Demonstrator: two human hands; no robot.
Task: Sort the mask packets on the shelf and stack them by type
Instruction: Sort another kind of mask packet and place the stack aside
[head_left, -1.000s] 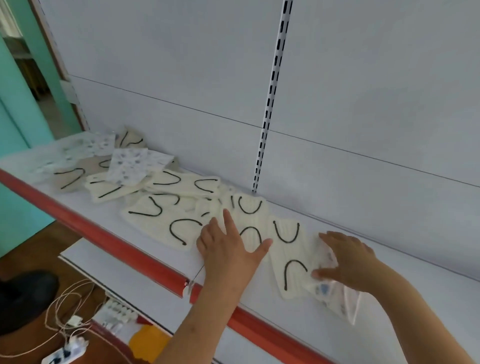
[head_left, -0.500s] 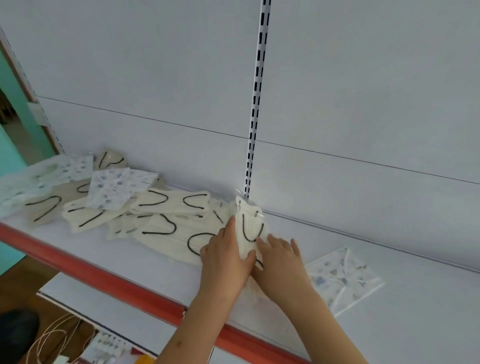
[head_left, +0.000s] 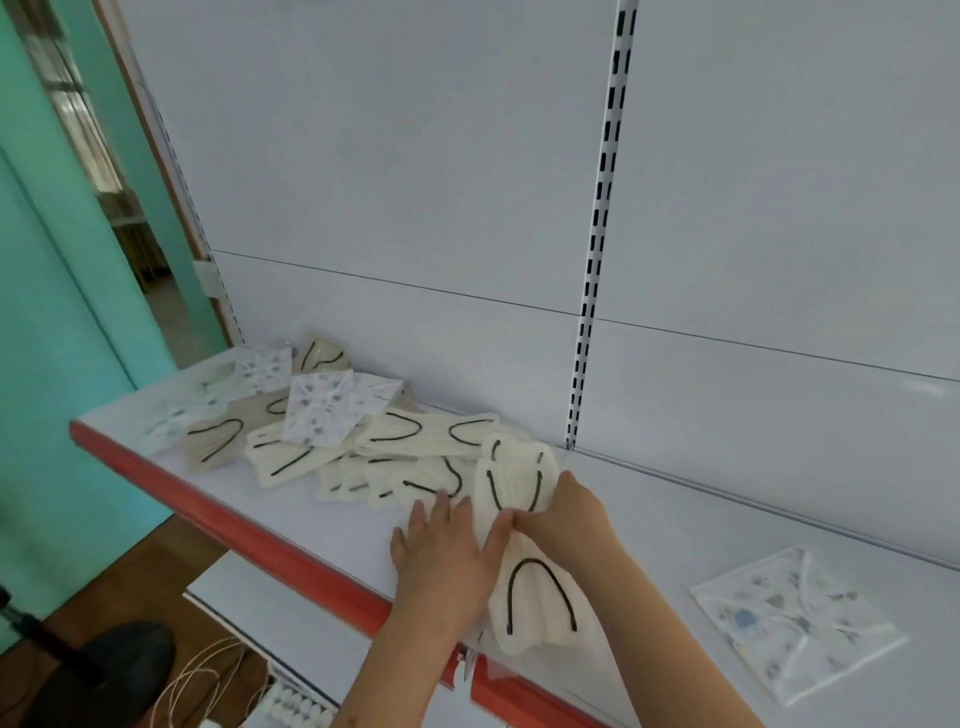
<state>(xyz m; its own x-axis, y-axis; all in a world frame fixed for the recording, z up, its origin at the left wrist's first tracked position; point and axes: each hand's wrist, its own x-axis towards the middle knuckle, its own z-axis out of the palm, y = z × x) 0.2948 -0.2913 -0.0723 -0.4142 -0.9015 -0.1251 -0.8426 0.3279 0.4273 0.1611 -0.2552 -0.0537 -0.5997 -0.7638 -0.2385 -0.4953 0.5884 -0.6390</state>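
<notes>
mask packets of the cream kind with black ear loops are gathered between both hands near the front of the white shelf (head_left: 332, 525). the cream stack (head_left: 524, 551) runs from an upper packet tilted up off the shelf down to a lower one whose black loop faces the camera, its bottom corner hanging over the red shelf edge (head_left: 249, 530). the left hand (head_left: 447, 561) lies against the stack's left side with fingers fairly straight and spread, thumb pressed on the packets. the right hand (head_left: 566, 509) grips the stack from the right, fingers curled behind the upper packet.

just to the left, touching the stack, lies a loose pile of more cream packets (head_left: 410, 457), overlapping at odd angles. further left sit patterned packets (head_left: 332, 405) with small blue-grey prints, one lying on top of the cream ones, and a beige packet (head_left: 218, 436) partly under them near the shelf's left end. well apart on the right, a single patterned packet (head_left: 789, 623) lies flat on the shelf by itself.

behind everything rises the white back panel with a slotted metal upright (head_left: 597, 249). below the shelf are a lower shelf, tangled white cables (head_left: 202, 680) and a dark round object on a brown floor. a green wall stands at the left.
</notes>
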